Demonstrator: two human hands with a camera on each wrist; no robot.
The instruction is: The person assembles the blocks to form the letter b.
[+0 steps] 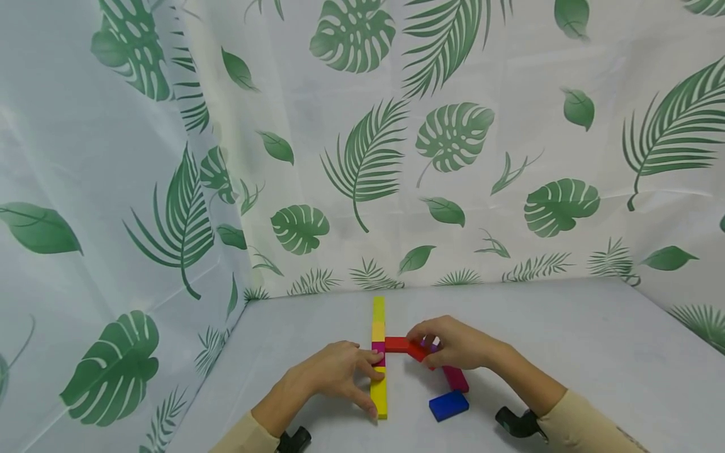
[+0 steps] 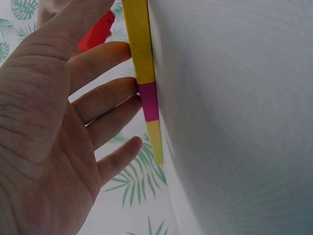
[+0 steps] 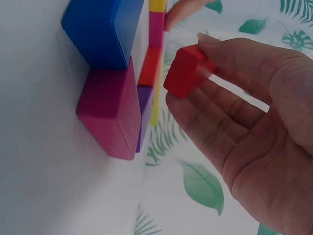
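Observation:
A straight row of yellow blocks (image 1: 379,402) with one magenta block (image 1: 379,346) in it lies on the table. Fingertips of my left hand (image 1: 334,371) touch this row around the magenta block, the thumb at its near end; in the left wrist view the fingers meet its side. My right hand (image 1: 461,343) pinches a red block (image 3: 182,73) between thumb and fingers, raised off the table. Below it, a flat red block (image 1: 396,345) runs rightward from the row. A purple block (image 3: 143,112) and a second magenta block (image 1: 455,379) follow, partly behind the right hand in the head view.
A blue block (image 1: 449,406) lies nearest me, its corner by the second magenta block. Leaf-printed sheets (image 1: 391,245) stand behind and beside the white table (image 1: 566,340). Black wrist cameras (image 1: 518,422) sit at both sleeves.

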